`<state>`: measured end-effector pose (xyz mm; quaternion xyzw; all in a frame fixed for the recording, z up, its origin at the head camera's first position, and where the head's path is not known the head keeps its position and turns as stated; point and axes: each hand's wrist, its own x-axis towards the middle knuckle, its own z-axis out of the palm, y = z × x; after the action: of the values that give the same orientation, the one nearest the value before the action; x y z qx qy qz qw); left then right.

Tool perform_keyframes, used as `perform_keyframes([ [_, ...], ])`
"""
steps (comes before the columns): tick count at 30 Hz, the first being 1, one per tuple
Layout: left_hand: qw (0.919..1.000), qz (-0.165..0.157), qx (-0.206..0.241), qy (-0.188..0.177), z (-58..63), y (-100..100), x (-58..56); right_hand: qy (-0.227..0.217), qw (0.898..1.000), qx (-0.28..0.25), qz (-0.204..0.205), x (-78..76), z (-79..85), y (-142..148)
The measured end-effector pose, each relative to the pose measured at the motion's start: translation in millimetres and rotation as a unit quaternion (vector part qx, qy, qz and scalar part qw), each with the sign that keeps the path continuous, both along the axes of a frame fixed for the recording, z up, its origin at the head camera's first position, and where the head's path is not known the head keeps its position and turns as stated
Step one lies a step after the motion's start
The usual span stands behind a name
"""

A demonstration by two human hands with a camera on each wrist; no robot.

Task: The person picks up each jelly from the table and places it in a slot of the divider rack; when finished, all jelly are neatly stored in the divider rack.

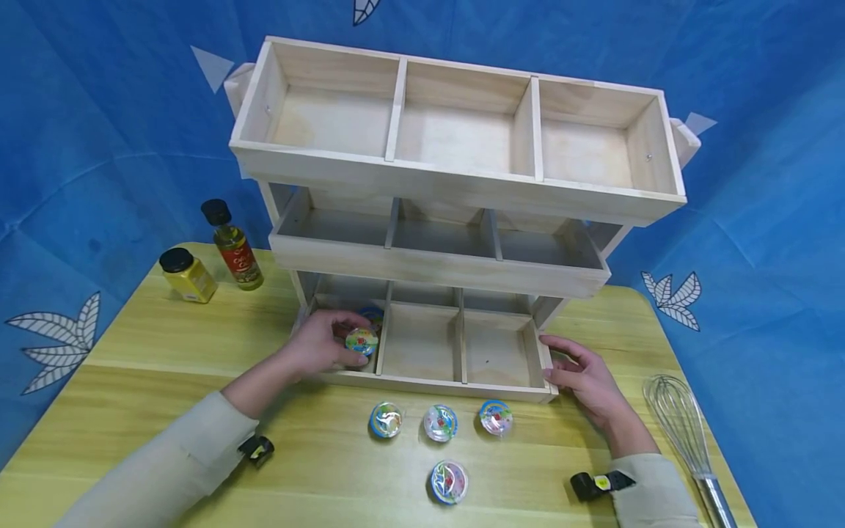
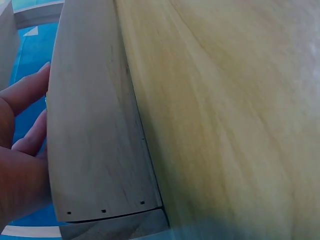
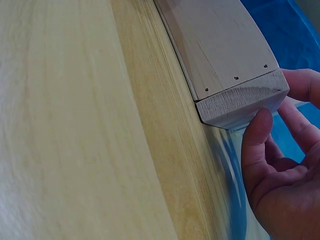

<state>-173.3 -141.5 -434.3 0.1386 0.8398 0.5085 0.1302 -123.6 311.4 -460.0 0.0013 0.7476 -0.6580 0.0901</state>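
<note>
My left hand (image 1: 323, 341) reaches into the bottom tier's left compartment and grips a small jelly cup (image 1: 361, 341) with a colourful round lid between thumb and fingers. Behind it, partly covered, a second blue-rimmed cup (image 1: 372, 317) sits in that compartment. In the left wrist view the front board (image 2: 92, 120) hides the held cup and the fingertips. At the other end, my right hand (image 1: 587, 378) holds the bottom corner of the three-tier wooden rack (image 1: 436, 385). Its thumb (image 3: 257, 130) presses the end panel, and the index finger lies at the upper edge.
Several jelly cups lie before the rack, among them one cup (image 1: 449, 482) nearest me. A whisk (image 1: 683, 425) lies at the right. Back left stand an oil bottle (image 1: 238, 253) and a yellow jar (image 1: 188, 276) with a black lid. The upper tiers overhang the bottom one.
</note>
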Motion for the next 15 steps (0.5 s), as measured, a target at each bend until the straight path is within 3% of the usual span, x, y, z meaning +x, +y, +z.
perform_keyframes([
  [5, 0.9998, -0.018, 0.003, -0.01, -6.1, -0.1, -1.9, 0.003, 1.0, -0.004, 0.0, -0.6, -1.2, -0.1],
  [15, 0.9996, -0.017, 0.0, -0.022, -12.3, -1.1, -5.4, -0.001, 1.0, 0.004, 0.0, 1.1, -0.1, 0.0],
])
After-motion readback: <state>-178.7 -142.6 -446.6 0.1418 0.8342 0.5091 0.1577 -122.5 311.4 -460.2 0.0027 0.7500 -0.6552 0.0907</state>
